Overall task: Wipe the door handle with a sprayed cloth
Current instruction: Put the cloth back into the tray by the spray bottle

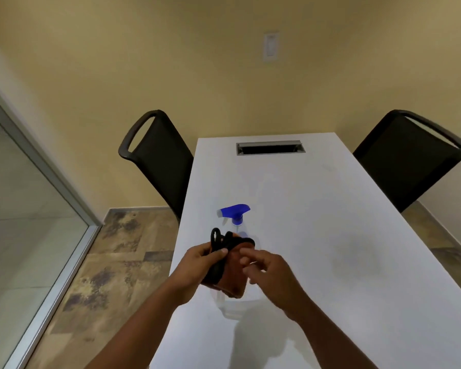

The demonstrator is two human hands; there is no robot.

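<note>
An orange-brown cloth [236, 275] with a black edge is bunched in my left hand [197, 265], which grips it above the near left part of the white table [317, 235]. My right hand [266, 270] is right beside the cloth with its fingers spread and blurred, fingertips touching or nearly touching the fabric. Behind the cloth stands a clear spray bottle [237, 227] with a blue trigger head, its body mostly hidden by the cloth and hands. No door handle is in view.
Two black chairs [160, 161] [407, 161] stand at the table's far corners. A cable slot [270, 148] is set in the far end of the tabletop. A glass partition with a metal frame [51, 182] runs along the left. Patterned floor lies between it and the table.
</note>
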